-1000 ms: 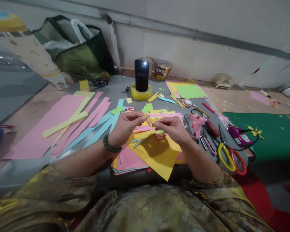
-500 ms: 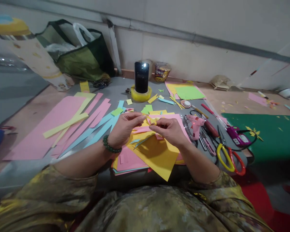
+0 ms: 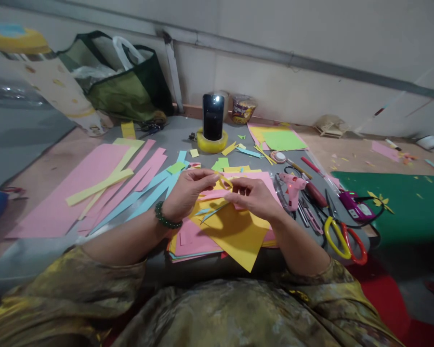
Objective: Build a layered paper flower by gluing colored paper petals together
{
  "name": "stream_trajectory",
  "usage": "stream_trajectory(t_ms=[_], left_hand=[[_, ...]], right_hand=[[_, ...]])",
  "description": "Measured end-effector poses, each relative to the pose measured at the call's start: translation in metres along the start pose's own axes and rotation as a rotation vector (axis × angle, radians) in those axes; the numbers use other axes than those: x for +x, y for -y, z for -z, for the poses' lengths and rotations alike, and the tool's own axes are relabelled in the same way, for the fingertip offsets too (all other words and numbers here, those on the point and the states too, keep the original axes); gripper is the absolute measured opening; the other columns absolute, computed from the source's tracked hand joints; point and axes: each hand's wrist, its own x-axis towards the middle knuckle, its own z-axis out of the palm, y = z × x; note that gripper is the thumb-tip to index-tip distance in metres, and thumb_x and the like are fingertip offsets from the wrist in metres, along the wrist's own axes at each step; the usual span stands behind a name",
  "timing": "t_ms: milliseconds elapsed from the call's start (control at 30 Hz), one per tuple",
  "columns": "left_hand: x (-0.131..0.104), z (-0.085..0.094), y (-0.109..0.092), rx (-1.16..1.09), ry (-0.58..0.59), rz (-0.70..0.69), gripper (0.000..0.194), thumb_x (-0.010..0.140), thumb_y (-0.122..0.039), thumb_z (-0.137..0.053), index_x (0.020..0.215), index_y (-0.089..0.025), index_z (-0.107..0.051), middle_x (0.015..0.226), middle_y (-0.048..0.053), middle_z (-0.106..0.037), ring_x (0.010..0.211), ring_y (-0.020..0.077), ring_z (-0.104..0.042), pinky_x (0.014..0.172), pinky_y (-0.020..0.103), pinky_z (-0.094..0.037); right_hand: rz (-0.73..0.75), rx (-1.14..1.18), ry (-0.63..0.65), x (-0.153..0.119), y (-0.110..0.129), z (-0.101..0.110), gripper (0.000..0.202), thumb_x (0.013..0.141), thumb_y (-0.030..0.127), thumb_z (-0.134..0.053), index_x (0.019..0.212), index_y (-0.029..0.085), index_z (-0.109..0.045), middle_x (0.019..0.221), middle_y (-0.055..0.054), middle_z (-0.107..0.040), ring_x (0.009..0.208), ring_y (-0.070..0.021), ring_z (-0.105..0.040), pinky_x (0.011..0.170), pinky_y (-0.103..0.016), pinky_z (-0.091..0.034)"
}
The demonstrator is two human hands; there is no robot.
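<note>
Between my two hands is a narrow yellow paper strip (image 3: 224, 180), bent into a curve. My left hand (image 3: 192, 189), with a green bead bracelet (image 3: 162, 216) at the wrist, pinches its left end between thumb and fingertips. My right hand (image 3: 255, 196) pinches the other end, its fingers curled. Below both hands lies a yellow paper sheet (image 3: 238, 241) turned cornerwise on a stack of pink paper (image 3: 195, 241). Small blue paper strips (image 3: 213, 212) rest on the yellow sheet. A pink strip (image 3: 213, 193) shows just under the fingertips.
Pink, yellow and blue strips (image 3: 159, 188) spread at left. A phone (image 3: 213, 118) stands in a yellow holder (image 3: 211, 143) at the back. To the right lie a pink glue gun (image 3: 292, 188), scissors (image 3: 337, 236), a purple power block (image 3: 357, 205) and a green mat (image 3: 404, 193).
The yellow strip now shows as a clearer curve between my fingertips. My right fingers have shifted slightly. The left hand is almost where it was.
</note>
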Motion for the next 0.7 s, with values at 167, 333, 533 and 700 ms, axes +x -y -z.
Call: stream_trajectory(t_ms=[167, 333, 533, 700], left_hand=[[-0.004, 0.001, -0.003, 0.066, 0.163, -0.007, 0.031, 0.066, -0.046, -0.085, 0.067, -0.019, -0.07, 0.068, 0.0, -0.065, 0.065, 0.0128, -0.057, 0.064, 0.025, -0.047], [-0.006, -0.002, -0.001, 0.185, 0.351, -0.082, 0.04, 0.072, -0.056, -0.081, 0.069, -0.018, -0.067, 0.068, 0.001, -0.065, 0.066, 0.0141, -0.057, 0.064, 0.026, -0.048], [-0.008, -0.004, 0.001, 0.218, 0.464, -0.06, 0.042, 0.076, -0.059, -0.076, 0.072, -0.019, -0.067, 0.07, 0.002, -0.068, 0.065, 0.014, -0.058, 0.063, 0.026, -0.047], [-0.014, -0.007, 0.001, 0.203, 0.57, 0.086, 0.042, 0.074, -0.059, -0.079, 0.072, -0.018, -0.067, 0.067, 0.003, -0.067, 0.064, 0.0149, -0.059, 0.062, 0.026, -0.049]], right_hand=[[0.129, 0.006, -0.196, -0.001, 0.001, 0.005, 0.036, 0.083, 0.055, -0.068, 0.085, 0.021, -0.077, 0.084, -0.006, -0.075, 0.073, -0.017, -0.061, 0.065, -0.03, -0.049], [0.208, -0.03, -0.162, -0.005, 0.005, -0.003, 0.023, 0.083, 0.044, -0.071, 0.079, 0.022, -0.075, 0.082, -0.004, -0.074, 0.07, -0.0152, -0.059, 0.063, -0.029, -0.047], [0.247, -0.088, -0.207, -0.016, 0.007, -0.008, 0.02, 0.085, 0.032, -0.067, 0.069, 0.021, -0.065, 0.071, -0.002, -0.068, 0.068, -0.0135, -0.057, 0.065, -0.028, -0.046], [0.119, -0.087, -0.198, -0.043, 0.008, -0.005, 0.021, 0.088, 0.039, -0.064, 0.078, 0.021, -0.066, 0.074, -0.002, -0.069, 0.063, -0.0128, -0.056, 0.059, -0.027, -0.045]])
